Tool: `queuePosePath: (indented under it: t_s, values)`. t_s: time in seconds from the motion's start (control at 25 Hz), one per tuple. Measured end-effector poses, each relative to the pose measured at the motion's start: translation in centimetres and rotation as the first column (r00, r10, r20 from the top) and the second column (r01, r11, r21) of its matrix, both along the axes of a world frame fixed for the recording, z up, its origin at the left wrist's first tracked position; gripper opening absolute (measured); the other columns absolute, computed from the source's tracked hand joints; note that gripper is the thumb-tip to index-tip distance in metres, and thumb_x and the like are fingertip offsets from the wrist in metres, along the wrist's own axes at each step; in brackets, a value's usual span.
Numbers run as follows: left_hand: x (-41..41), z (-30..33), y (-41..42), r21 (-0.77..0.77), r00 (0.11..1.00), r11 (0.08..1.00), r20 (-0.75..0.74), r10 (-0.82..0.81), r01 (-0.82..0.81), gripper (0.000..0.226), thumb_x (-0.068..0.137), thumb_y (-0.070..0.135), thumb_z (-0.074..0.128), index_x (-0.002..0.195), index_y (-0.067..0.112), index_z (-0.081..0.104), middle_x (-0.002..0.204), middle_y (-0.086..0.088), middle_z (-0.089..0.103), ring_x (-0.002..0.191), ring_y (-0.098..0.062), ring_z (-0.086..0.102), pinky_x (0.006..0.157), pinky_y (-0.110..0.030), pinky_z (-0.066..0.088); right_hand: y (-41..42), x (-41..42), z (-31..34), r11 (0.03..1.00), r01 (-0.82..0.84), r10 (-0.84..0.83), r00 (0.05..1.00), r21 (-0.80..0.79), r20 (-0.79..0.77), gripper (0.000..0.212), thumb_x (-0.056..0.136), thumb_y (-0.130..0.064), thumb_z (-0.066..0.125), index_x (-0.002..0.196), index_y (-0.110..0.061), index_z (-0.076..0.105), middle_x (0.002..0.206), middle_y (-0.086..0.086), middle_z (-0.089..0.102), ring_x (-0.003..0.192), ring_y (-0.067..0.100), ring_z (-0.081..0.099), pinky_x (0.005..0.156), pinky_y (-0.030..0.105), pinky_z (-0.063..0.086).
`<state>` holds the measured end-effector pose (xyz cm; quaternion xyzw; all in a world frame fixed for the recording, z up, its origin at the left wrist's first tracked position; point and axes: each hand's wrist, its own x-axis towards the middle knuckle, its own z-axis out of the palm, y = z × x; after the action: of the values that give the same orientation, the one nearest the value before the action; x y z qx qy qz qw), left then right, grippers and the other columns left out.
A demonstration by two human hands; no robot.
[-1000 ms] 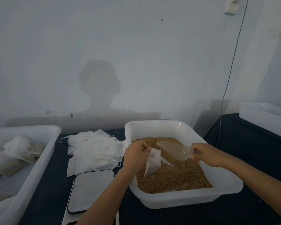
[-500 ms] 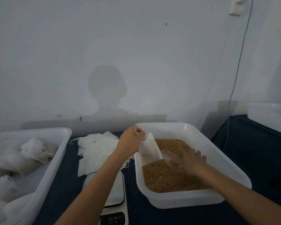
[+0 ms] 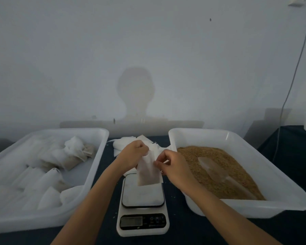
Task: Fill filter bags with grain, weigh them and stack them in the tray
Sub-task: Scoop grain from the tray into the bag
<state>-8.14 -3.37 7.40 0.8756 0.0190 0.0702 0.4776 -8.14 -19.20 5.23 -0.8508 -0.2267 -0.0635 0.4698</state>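
Above the scale — filter bag pinched by left hand and right hand, grain tub at 3 o'clock with scoop lying on grain, tray of filled bags at 9 o'clock.

Both hands hold one white filter bag above the digital scale. The left hand grips its top edge and the right hand pinches its right side. A clear scoop lies on the grain in the right tub. Filled bags lie in the left tray.
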Motion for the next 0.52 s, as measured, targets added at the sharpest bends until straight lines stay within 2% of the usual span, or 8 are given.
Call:
queuePosePath:
  t_s: [0.12,0.28,0.44,0.52]
  values:
    - [-1.3,-2.1,1.4,-0.101,0.999,0.994,-0.032,0.039,-0.042,0.025,0.094,0.014,0.042,0.069,0.016,0.040,0.069,-0.001,0.043,0.064,-0.015,0.044,0.056,-0.025,0.040,1.9,-0.3,-2.0,1.000,-0.016,0.015,0.999,0.016,0.040,0.013,0.092,-0.021,0.060,0.081,-0.022,0.055,0.081,-0.009,0.060,0.075,0.005,0.058,0.067,0.021,0.048]
    - [-0.9,-4.0,2.1,-0.054,0.998,0.997,-0.056,0.043,-0.046,0.021,0.095,0.016,0.041,0.074,0.015,0.045,0.072,-0.001,0.046,0.064,-0.012,0.044,0.055,-0.023,0.039,3.5,-0.7,-4.4,0.987,-0.077,0.086,0.994,0.139,-0.061,0.009,0.092,-0.033,0.059,0.089,-0.025,0.055,0.088,-0.010,0.061,0.082,0.004,0.058,0.070,0.016,0.045]
    - [0.4,-5.7,2.2,-0.012,0.992,0.998,-0.114,0.054,-0.056,0.015,0.097,0.022,0.046,0.092,0.010,0.053,0.078,0.001,0.052,0.062,-0.012,0.047,0.052,-0.022,0.039,3.7,-0.2,-6.8,0.992,0.004,-0.003,1.000,0.130,-0.008,0.013,0.088,-0.015,0.064,0.080,-0.022,0.057,0.082,-0.009,0.061,0.077,0.005,0.059,0.067,0.011,0.044]
    - [0.5,-6.6,2.0,-0.032,0.992,0.995,-0.087,0.093,-0.096,0.021,0.098,0.029,0.047,0.099,0.010,0.055,0.085,0.002,0.056,0.065,-0.012,0.051,0.054,-0.022,0.042,3.7,0.5,-7.6,0.993,0.031,-0.030,1.000,0.112,-0.007,0.010,0.089,-0.013,0.062,0.083,-0.018,0.057,0.084,-0.007,0.061,0.079,0.005,0.058,0.067,0.010,0.043]
